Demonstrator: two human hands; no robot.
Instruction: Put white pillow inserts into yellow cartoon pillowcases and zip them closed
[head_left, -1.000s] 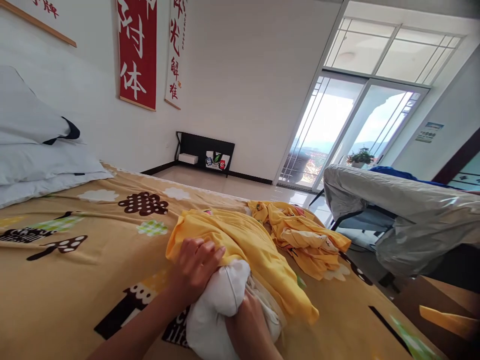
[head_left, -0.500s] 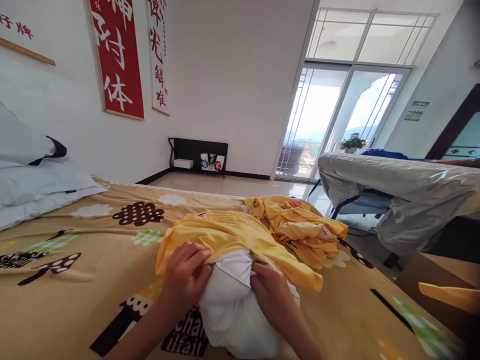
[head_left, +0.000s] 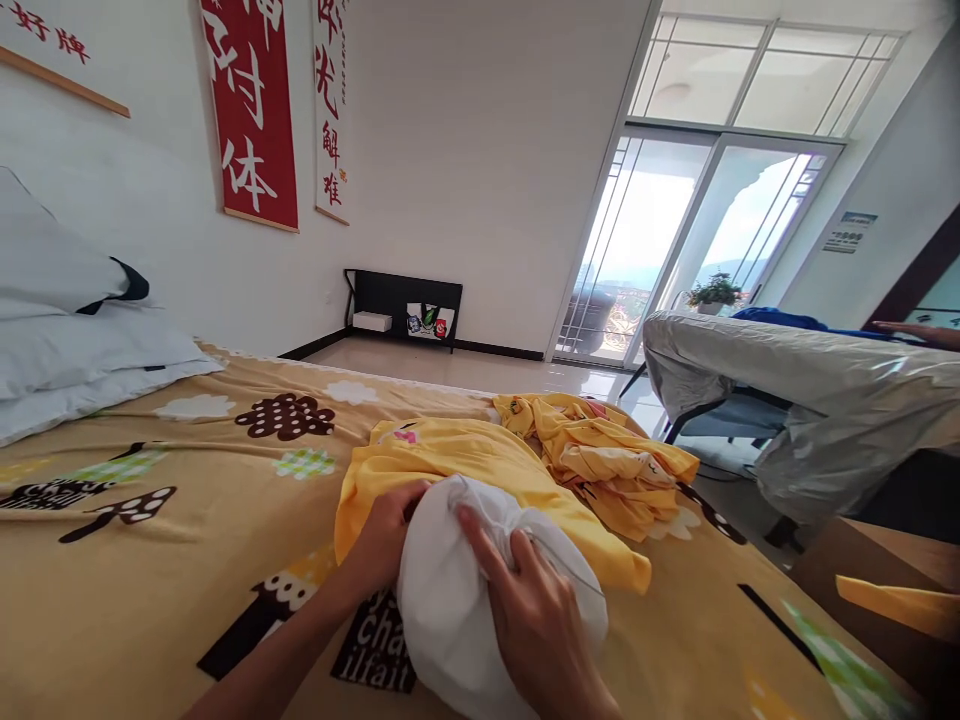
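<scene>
A soft white pillow (head_left: 457, 610) bulges out of a yellow pillowcase (head_left: 465, 455) that lies on the bed in front of me. My left hand (head_left: 386, 530) is closed at the left edge of the pillowcase opening, its fingertips partly hidden behind the pillow. On top of the pillow, my right hand (head_left: 532, 600) presses in and grips the white fabric, the index finger stretched forward and the others bent. Just beyond, a crumpled yellow printed cloth (head_left: 607, 455) touches the far right side of the pillowcase.
White pillows (head_left: 97, 345) are stacked at the left on the patterned tan bedspread (head_left: 135, 600). A cardboard box (head_left: 855, 570) stands at the right beside the bed. Behind it is a plastic-covered table (head_left: 765, 360), with another person's hand (head_left: 919, 332) over blue cloth.
My right hand has shifted from the pillowcase opening onto the top of the pillow. The white pillow has risen and tilted up, covering part of my left fingers. The view has turned slightly left.
</scene>
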